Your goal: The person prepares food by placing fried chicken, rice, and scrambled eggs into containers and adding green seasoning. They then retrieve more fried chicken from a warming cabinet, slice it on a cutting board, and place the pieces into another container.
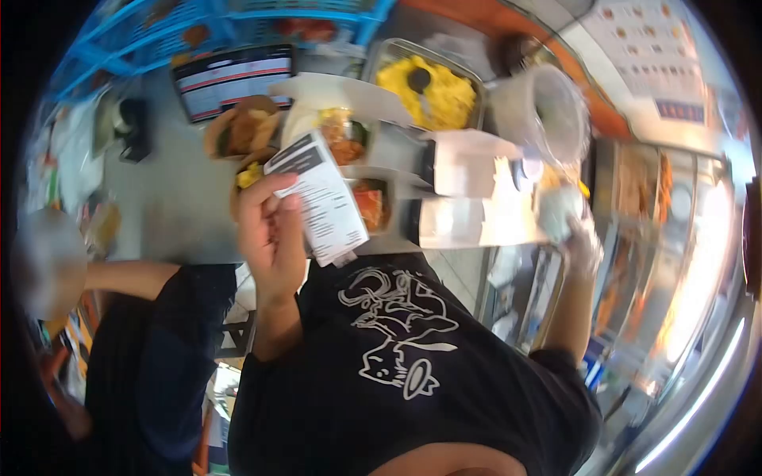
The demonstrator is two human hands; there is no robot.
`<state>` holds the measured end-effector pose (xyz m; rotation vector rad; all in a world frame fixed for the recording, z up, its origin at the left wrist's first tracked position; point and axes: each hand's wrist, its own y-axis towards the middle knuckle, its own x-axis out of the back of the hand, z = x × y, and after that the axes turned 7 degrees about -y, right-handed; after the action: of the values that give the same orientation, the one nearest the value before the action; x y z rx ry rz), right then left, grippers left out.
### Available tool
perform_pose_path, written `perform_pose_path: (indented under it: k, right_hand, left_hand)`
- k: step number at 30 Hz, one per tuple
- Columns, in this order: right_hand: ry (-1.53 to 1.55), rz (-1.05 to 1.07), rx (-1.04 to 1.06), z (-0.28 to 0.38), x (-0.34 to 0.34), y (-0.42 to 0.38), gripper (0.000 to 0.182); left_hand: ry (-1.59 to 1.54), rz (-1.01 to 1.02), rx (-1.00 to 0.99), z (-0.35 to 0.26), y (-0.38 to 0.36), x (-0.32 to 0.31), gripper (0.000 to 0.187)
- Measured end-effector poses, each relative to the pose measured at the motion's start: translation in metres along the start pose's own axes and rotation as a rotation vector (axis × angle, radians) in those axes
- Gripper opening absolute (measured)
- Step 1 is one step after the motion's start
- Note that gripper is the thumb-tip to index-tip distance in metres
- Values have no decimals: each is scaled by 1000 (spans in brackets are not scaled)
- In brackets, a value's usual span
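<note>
Two hands are up at the surface [171, 210], which runs across the upper half of the frame. The left hand [270, 230], left of centre, is closed around a printed paper slip [321, 198], thumb across its face, holding it up over the food containers. The right hand [583, 242], at the right, seems wrapped around a pale round tub [559, 208], though blur makes that grip hard to confirm.

Beyond the slip stand open white boxes [464, 163], partly filled brown bowls [242, 127] and a metal tray of yellow food [429, 87]. A screen [234, 75] lies at the upper left. Another person's arm [127, 278] crosses the left edge.

The step in hand looks like checking the slip against the packed food. The next move probably calls for reading the lines closely, matching each to a box, and keeping the tub level while doing so.
</note>
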<state>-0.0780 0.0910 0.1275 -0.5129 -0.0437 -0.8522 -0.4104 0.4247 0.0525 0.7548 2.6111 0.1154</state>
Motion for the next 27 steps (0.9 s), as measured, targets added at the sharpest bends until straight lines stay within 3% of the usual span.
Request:
perform_pose_path:
  k: [1, 2, 3, 5, 7, 9, 12, 13, 15, 17, 19, 20, 21, 23, 24, 25, 27]
  right_hand:
    - [-289, -64, 104, 8, -3, 25, 72]
    - [-538, 72, 67, 43, -23, 44, 69]
    - [-841, 35, 51, 49, -34, 58, 66]
    - [-1171, 216, -48, 52, -58, 97, 66]
    - [-1157, 443, -57, 35, -85, 127, 64]
    - [-1151, 642, -68, 10, -94, 152, 62]
    - [-861, 615, -71, -90, -76, 192, 55]
    - [-859, 632, -58, -95, -83, 193, 55]
    - [-196, 575, -478, -102, -97, 189, 52]
    - [-231, 582, -541, -101, -109, 191, 53]
    - [-1269, 720, -453, -84, -123, 195, 55]
    - [-1421, 682, -350, -77, -125, 192, 62]
    - [-1416, 674, -357, -83, -119, 192, 62]
    - [-1389, 555, -53, -98, -98, 193, 61]
    - [-1424, 582, -62, -85, -95, 189, 67]
    - [-1457, 507, 105, -78, -82, 179, 59]
    - [-1388, 371, 356, -46, -64, 142, 42]
  left_hand:
    - [-16, 23, 24, 3, 1, -4, 22]
    - [38, 35, 75, 4, 1, -6, 23]
    - [107, 34, 128, 1, -2, -3, 25]
    - [73, 34, 112, 5, -2, -11, 24]
    - [65, 39, 199, 6, -3, -10, 23]
    - [13, -8, 155, 9, -2, -22, 24]
    - [39, -21, 174, 6, -5, -25, 24]
    - [54, -33, 154, 7, -6, -27, 24]
    - [73, -49, 133, 7, -8, -32, 24]
    - [81, -73, 134, 7, -10, -37, 24]
    - [106, -68, 125, 10, -13, -37, 24]
    - [121, -59, 119, 11, -14, -38, 25]
    - [118, -50, 121, 11, -15, -42, 25]
    - [56, -76, 157, 14, -17, -51, 24]
    - [123, -38, 252, 16, -23, -49, 25]
    - [118, -31, 255, 23, -32, -54, 25]
    - [485, 300, 313, 41, -55, -55, 29]
